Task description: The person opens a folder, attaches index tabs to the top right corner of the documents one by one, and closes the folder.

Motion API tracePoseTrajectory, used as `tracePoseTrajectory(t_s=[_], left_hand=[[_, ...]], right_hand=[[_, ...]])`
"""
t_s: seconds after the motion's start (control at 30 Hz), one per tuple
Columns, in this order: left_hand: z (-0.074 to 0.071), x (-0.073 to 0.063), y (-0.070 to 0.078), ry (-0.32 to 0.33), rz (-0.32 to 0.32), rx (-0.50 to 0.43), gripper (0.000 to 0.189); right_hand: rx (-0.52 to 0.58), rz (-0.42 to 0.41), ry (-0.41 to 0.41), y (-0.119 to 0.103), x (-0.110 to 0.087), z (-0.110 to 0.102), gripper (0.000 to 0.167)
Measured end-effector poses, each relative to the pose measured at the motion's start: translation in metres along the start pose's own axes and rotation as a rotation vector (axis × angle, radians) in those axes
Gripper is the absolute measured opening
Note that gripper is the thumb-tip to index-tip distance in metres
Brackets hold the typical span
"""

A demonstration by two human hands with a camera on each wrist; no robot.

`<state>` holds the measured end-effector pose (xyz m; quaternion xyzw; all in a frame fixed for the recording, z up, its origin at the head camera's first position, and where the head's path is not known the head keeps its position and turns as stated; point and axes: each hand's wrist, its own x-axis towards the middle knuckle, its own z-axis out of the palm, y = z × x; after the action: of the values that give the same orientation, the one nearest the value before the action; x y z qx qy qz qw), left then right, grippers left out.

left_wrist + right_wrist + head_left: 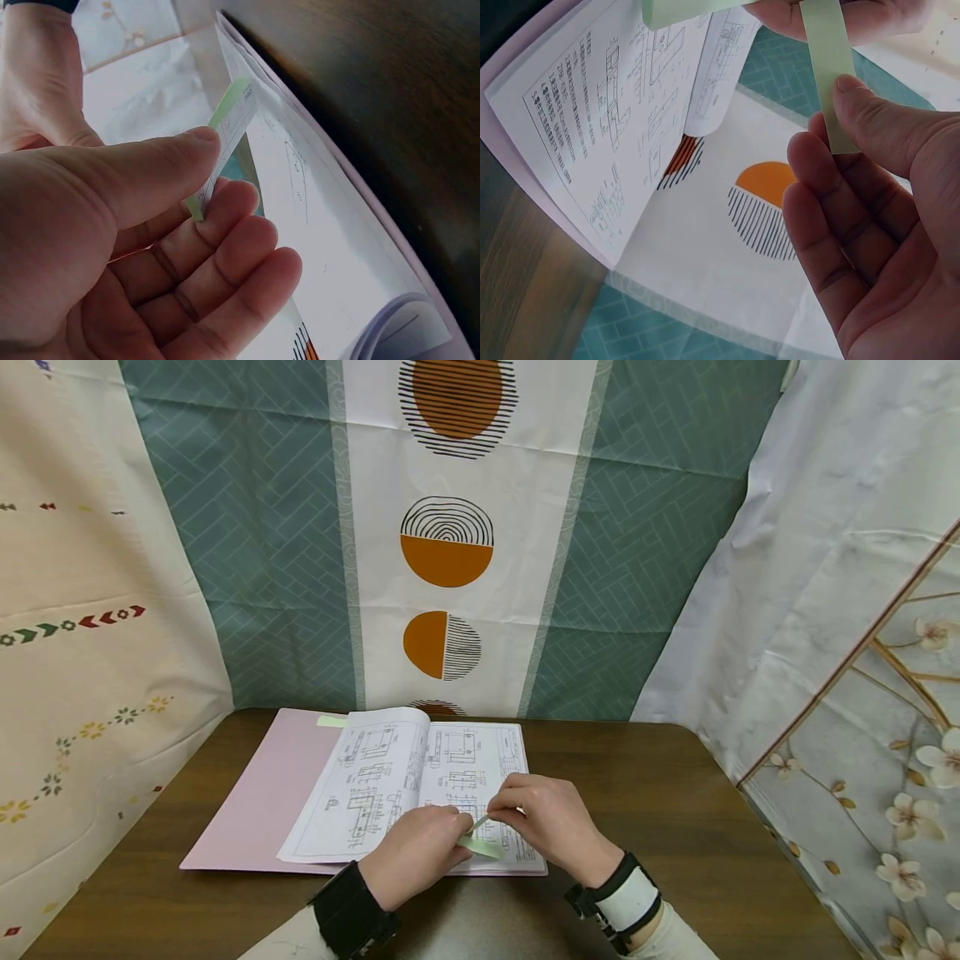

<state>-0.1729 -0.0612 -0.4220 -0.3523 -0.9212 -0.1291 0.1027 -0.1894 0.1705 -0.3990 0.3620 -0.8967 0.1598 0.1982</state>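
Looking down in the head view, I see my two hands, left hand [420, 850] and right hand [551, 822], close together over the right page of one open booklet [360, 802]. Two of its pages face up, both with line drawings; one pink folder [255, 810] lies beneath, on one brown table [645, 802]. One narrow green strip [477, 823] spans the gap between my fingers, and one broader green piece [483, 847] sits by my left fingertips, over the lower right page; I cannot tell whether the two are joined. One more green tab [331, 721] shows at the folder's top edge. I wear two bands, one per wrist. Behind hangs one patterned cloth [277, 527] with four round orange motifs, the lowest cut off by the table.

At my left wrist, thumb and finger pinch green-edged paper with a faintly printed pale face; three other fingertips curl loosely below. Part of my right hand shows upper left.

At my right wrist, thumb and finger pinch the strip's lower end, its upper end meeting my left fingers. The broader piece is upper left, before the pages; two orange motifs show.
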Motion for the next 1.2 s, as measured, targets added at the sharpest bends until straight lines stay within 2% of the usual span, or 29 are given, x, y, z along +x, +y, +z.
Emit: tracePoseTrajectory(t_s=[0.27, 0.43, 0.8, 1.2], left_hand=[[0.002, -0.009, -0.004, 0.045, 0.001, 0.007, 0.025], [0.003, -0.019, -0.004, 0.054, 0.028, 0.010, 0.023], [0.004, -0.035, 0.005, -0.012, 0.130, -0.004, 0.022], [0.009, -0.040, 0.006, -0.068, 0.126, 0.059, 0.023]], right_hand=[[0.013, 0.012, 0.033, 0.006, -0.006, -0.004, 0.017], [0.003, 0.022, 0.037, 0.010, -0.009, -0.003, 0.018], [-0.013, 0.035, 0.038, 0.014, -0.011, 0.001, 0.017], [-0.021, 0.062, 0.017, 0.012, -0.009, 0.004, 0.014]])
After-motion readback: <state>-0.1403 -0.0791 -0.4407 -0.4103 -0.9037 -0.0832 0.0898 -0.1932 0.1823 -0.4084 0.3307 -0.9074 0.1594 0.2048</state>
